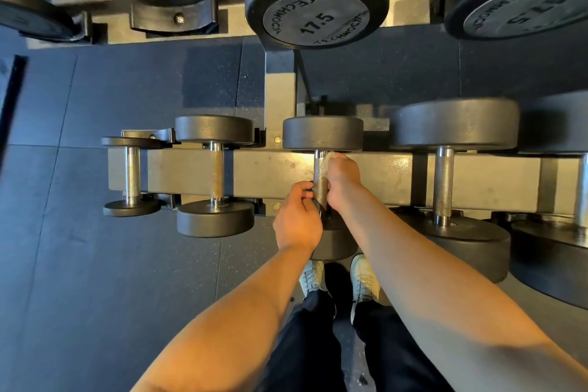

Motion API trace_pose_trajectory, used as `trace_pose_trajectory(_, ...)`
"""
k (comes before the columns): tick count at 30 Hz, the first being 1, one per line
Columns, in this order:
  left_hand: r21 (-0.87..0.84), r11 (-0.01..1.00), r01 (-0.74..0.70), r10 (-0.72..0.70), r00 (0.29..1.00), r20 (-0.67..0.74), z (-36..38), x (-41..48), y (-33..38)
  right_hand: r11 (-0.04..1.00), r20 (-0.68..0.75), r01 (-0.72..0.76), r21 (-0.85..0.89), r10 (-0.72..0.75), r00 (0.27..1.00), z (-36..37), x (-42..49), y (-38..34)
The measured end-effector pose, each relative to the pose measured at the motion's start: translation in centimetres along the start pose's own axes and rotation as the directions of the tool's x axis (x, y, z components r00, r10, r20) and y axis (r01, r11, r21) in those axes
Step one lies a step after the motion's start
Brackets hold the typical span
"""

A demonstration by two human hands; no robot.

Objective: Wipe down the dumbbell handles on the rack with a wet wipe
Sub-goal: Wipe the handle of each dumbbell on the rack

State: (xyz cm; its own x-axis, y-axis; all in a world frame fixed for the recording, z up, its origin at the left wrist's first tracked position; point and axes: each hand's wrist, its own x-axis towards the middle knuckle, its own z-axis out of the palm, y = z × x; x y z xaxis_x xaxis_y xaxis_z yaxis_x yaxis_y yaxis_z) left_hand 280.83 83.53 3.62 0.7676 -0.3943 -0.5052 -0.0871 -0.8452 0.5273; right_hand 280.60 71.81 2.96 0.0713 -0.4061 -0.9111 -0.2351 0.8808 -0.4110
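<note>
My right hand point(343, 180) pinching wet wipe point(329, 158) on dumbbell handle point(319, 186) (knurled steel), my left hand point(297, 221) at seven o'clock gripping its near end

Wet wipe point(328, 162) on one dumbbell handle point(319, 180) of the lower rack point(264, 173).
The pale, crumpled wipe is pressed against the upper right side of the knurled steel handle; neighbouring handles point(216, 173) lie parallel across the grey rack bar.
</note>
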Motion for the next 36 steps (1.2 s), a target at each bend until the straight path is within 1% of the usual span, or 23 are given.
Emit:
trace_pose_trajectory(1,-0.002,1.000,-0.002,0.002,1.000,-0.002,0.1,0.0,0.0,1.000,0.040,-0.021,0.006,0.021,0.999,-0.4,0.1,0.1)
trace_pose_trajectory(4,-0.008,1.000,-0.010,0.010,1.000,-0.007,0.1,0.1,-0.1,0.998,0.135,0.014,-0.058,-0.006,0.991,-1.7,0.6,1.2)
trace_pose_trajectory(7,-0.002,1.000,-0.018,0.018,1.000,-0.004,0.1,0.1,-0.1,0.978,0.179,0.055,-0.203,-0.018,0.984,-2.3,1.3,2.3)
trace_pose_trajectory(12,-0.014,1.000,-0.006,0.006,1.000,-0.010,0.2,0.2,-0.2,0.886,0.223,0.124,-0.446,-0.025,0.975,-2.8,1.4,2.7)
trace_pose_trajectory(14,-0.030,1.000,0.006,-0.006,1.000,-0.019,0.2,0.1,-0.2,0.813,0.248,0.181,-0.553,-0.047,0.968,-3.0,1.3,2.6)
trace_pose_trajectory(18,-0.069,0.997,0.019,-0.021,0.999,-0.031,0.4,0.3,-0.3,0.592,0.307,0.259,-0.763,-0.020,0.951,-4.0,1.2,3.2)
trace_pose_trajectory(20,-0.088,0.996,0.019,-0.023,0.999,-0.043,0.4,0.4,-0.5,0.498,0.320,0.274,-0.823,0.008,0.947,-4.3,1.2,3.3)
trace_pose_trajectory(22,-0.099,0.995,0.019,-0.024,0.999,-0.048,0.5,0.3,-0.5,0.441,0.330,0.280,-0.853,0.039,0.943,-4.4,0.9,3.1)
trace_pose_trajectory(24,-0.109,0.994,0.028,-0.034,0.998,-0.056,0.5,0.4,-0.6,0.431,0.326,0.275,-0.860,0.049,0.944,-4.6,0.6,3.2)
trace_pose_trajectory(27,-0.133,0.990,0.047,-0.055,0.997,-0.057,0.5,0.4,-0.5,0.461,0.318,0.270,-0.845,0.029,0.948,-5.1,0.4,3.5)
trace_pose_trajectory(31,-0.122,0.992,0.027,-0.035,0.997,-0.065,0.6,0.5,-0.8,0.505,0.340,0.280,-0.816,0.028,0.940,-5.5,0.1,4.1)
trace_pose_trajectory(34,-0.121,0.992,0.019,-0.027,0.997,-0.068,0.6,0.6,-0.9,0.473,0.241,0.217,-0.854,-0.010,0.971,-4.5,1.2,5.3)
trace_pose_trajectory(36,-0.123,0.992,0.015,-0.024,0.997,-0.070,0.6,0.5,-0.9,0.450,0.202,0.189,-0.873,-0.019,0.979,-3.6,2.3,5.8)
